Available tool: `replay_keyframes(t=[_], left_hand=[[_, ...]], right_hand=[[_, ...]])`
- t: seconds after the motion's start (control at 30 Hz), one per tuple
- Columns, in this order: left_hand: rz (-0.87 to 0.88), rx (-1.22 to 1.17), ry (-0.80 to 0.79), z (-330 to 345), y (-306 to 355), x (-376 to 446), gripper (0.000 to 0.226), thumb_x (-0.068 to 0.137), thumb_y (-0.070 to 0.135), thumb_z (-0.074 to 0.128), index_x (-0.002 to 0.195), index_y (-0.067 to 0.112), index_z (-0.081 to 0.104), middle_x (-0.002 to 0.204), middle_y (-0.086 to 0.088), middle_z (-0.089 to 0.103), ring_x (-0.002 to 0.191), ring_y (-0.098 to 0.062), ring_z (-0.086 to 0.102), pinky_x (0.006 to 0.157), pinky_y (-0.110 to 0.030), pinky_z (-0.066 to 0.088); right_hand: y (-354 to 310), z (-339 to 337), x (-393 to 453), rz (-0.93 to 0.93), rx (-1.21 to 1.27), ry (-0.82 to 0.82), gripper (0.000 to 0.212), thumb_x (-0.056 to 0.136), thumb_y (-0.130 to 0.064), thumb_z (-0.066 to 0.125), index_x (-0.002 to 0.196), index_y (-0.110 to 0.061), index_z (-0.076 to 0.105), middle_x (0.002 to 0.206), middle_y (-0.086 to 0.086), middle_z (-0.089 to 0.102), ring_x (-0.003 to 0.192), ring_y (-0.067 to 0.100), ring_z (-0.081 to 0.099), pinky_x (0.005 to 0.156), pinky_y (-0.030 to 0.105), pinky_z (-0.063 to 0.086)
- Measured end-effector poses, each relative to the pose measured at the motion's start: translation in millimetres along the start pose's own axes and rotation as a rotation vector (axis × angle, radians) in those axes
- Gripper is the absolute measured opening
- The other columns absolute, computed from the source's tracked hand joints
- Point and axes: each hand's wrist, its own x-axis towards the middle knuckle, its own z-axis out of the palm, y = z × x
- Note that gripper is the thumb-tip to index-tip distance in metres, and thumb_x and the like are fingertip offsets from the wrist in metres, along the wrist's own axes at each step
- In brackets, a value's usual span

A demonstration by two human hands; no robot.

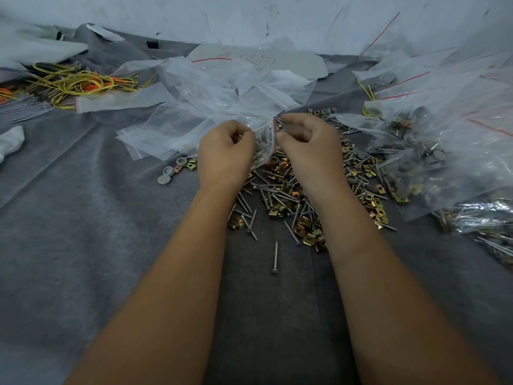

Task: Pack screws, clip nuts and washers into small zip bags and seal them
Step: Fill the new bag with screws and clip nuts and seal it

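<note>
From the head view, a small zip bag (267, 145) hangs between the two hands above the loose hardware on the grey felt-covered bench (83, 218). Its red zip strip runs down the edge near the right hand, and grey and brassy pieces show dimly through the film.

The bag is thin, soft and slick, so it should crumple and slide unless it is held right at the stiffer zip strip; the metal inside makes it bottom-heavy, and screw tips could pierce the film if it is squeezed low down. The mouth edge looks like the best place to hold it.

The left hand (226, 151) has its fingers (244, 136) curled in, pinching the left side of the bag's film. The right hand (308, 145) is likewise curled, its fingertips pinching the bag beside the red strip. Both grips are tight, with no gap visible.

Beneath the wrists lies the heap of screws (277, 190) and brass-coloured clip nuts (301, 227), with one stray screw (275, 257) nearer the person. Grey round washers (166, 175) sit left of the heap. Empty bags (194, 107) are piled behind, filled bags (422, 162) at right.
</note>
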Motion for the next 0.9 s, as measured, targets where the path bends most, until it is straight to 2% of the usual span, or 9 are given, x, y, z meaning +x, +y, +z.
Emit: replay_keyframes(t=[0.13,0.23,0.3,0.33,0.43,0.47,0.6,0.73,0.9], left_hand=[[-0.014,-0.059,0.040,0,0,1,0.023,0.088,0.019,0.058,0.067,0.030,0.061,0.047,0.019,0.051,0.044,0.001,0.042,0.048,-0.019,0.034],[-0.011,-0.134,0.120,-1,1,2,0.019,0.089,0.016,0.056,0.076,0.027,0.064,0.048,0.015,0.050,0.042,0.001,0.040,0.043,-0.012,0.028],[-0.001,-0.169,0.165,-2,1,3,0.015,0.089,0.015,0.055,0.084,0.022,0.066,0.054,0.012,0.050,0.042,0.002,0.039,0.044,-0.013,0.028],[0.002,-0.180,0.178,-2,1,3,0.014,0.089,0.014,0.055,0.085,0.021,0.067,0.055,0.012,0.050,0.042,0.002,0.039,0.045,-0.013,0.028],[0.001,-0.179,0.171,-1,0,3,0.012,0.090,0.015,0.057,0.086,0.019,0.068,0.054,0.013,0.050,0.043,0.003,0.041,0.046,-0.013,0.031],[-0.001,-0.174,0.163,0,-1,4,0.012,0.090,0.015,0.058,0.086,0.018,0.068,0.053,0.014,0.051,0.044,0.003,0.042,0.046,-0.013,0.031],[-0.011,-0.161,0.137,1,-2,5,0.012,0.090,0.015,0.059,0.083,0.019,0.068,0.047,0.017,0.049,0.043,0.002,0.042,0.045,-0.012,0.030],[0.000,-0.146,0.126,2,-1,3,0.012,0.089,0.015,0.059,0.082,0.020,0.067,0.052,0.014,0.051,0.045,0.004,0.043,0.045,-0.009,0.030],[0.001,-0.147,0.126,1,0,3,0.014,0.088,0.014,0.059,0.080,0.022,0.067,0.045,0.018,0.050,0.044,0.004,0.043,0.045,-0.009,0.030]], right_hand=[[-4,-4,-2,-0.038,-0.148,0.038,0.019,0.086,-0.013,0.063,0.084,-0.032,0.065,0.079,-0.013,0.066,0.070,-0.005,0.060,0.056,0.008,0.044],[-5,-5,-6,-0.086,-0.380,-0.071,0.017,0.083,-0.017,0.061,0.074,-0.031,0.065,0.070,-0.017,0.061,0.063,0.001,0.057,0.057,0.023,0.049],[-5,-3,-9,-0.158,-0.600,-0.196,0.011,0.082,-0.025,0.062,0.082,-0.026,0.073,0.080,-0.015,0.064,0.078,0.011,0.061,0.070,0.030,0.051],[-5,-2,-11,-0.207,-0.728,-0.254,0.015,0.082,-0.030,0.063,0.089,-0.026,0.076,0.088,-0.008,0.066,0.089,0.018,0.060,0.077,0.032,0.050],[-5,1,-11,-0.270,-0.950,-0.335,0.022,0.084,-0.042,0.064,0.098,-0.030,0.075,0.093,-0.001,0.052,0.105,0.027,0.049,0.082,0.034,0.039],[-5,1,-11,-0.268,-0.960,-0.328,0.021,0.085,-0.043,0.064,0.098,-0.031,0.075,0.092,-0.001,0.049,0.106,0.028,0.047,0.082,0.035,0.038],[-5,4,-13,-0.263,-0.950,-0.288,0.018,0.088,-0.036,0.062,0.099,-0.032,0.075,0.102,0.002,0.060,0.108,0.030,0.047,0.086,0.038,0.039],[-2,10,-14,-0.323,-0.987,-0.263,0.022,0.091,-0.033,0.057,0.107,-0.034,0.073,0.107,0.003,0.059,0.108,0.029,0.047,0.087,0.036,0.037],[-1,14,-14,-0.345,-0.911,-0.181,0.013,0.087,-0.025,0.058,0.094,-0.021,0.069,0.099,0.001,0.057,0.102,0.025,0.048,0.081,0.034,0.035]])
